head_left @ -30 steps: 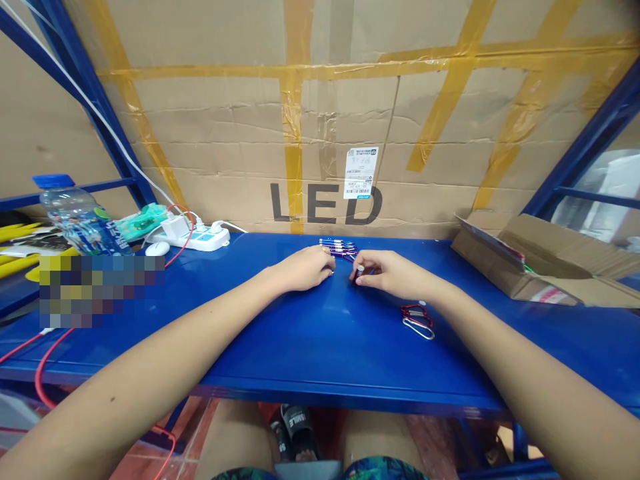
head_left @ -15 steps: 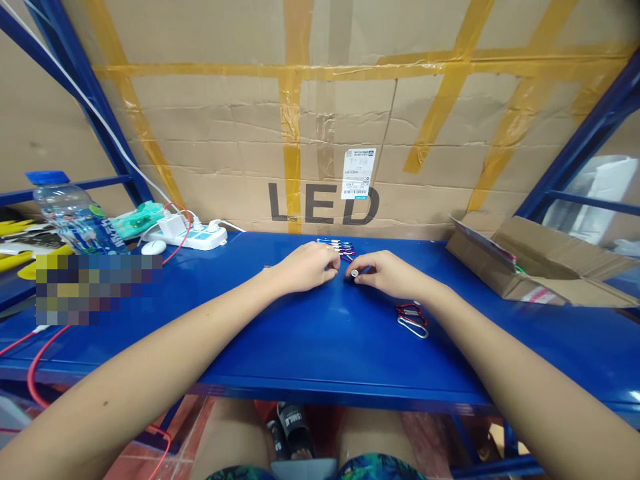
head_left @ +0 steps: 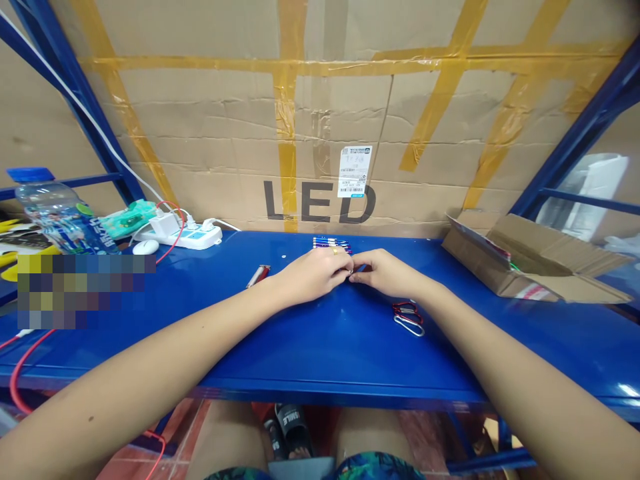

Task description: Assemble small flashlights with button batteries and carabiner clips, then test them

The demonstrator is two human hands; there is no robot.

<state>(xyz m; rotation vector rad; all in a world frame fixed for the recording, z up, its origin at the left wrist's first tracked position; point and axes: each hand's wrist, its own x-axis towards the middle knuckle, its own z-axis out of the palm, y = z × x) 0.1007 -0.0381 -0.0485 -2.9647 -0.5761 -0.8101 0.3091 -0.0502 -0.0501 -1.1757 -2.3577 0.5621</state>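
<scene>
Pinched in R hand [head_left: 387, 273] fingertips: small blue cylinder [head_left: 359, 268], mostly hidden, just above blue metal shelf [head_left: 320, 353]. L hand [head_left: 313, 275] curled, tips meeting it; actual hold unclear. Just behind, row of similar pcs [head_left: 330, 245]; carabiners [head_left: 408, 317] nr R wrist. At back, taped cardboard wall [head_left: 200, 133].

hands: left hand [head_left: 315, 275] and right hand [head_left: 386, 273] touch at bench [head_left: 320, 353] centre, toward back edge
tubes [head_left: 332, 245]: row just behind hands
carabiners [head_left: 409, 318]: right of right hand, nearer front edge
power strip [head_left: 186, 235]: back-left corner
bottle [head_left: 59, 215]: left edge
carton [head_left: 530, 261]: back-right corner
</scene>
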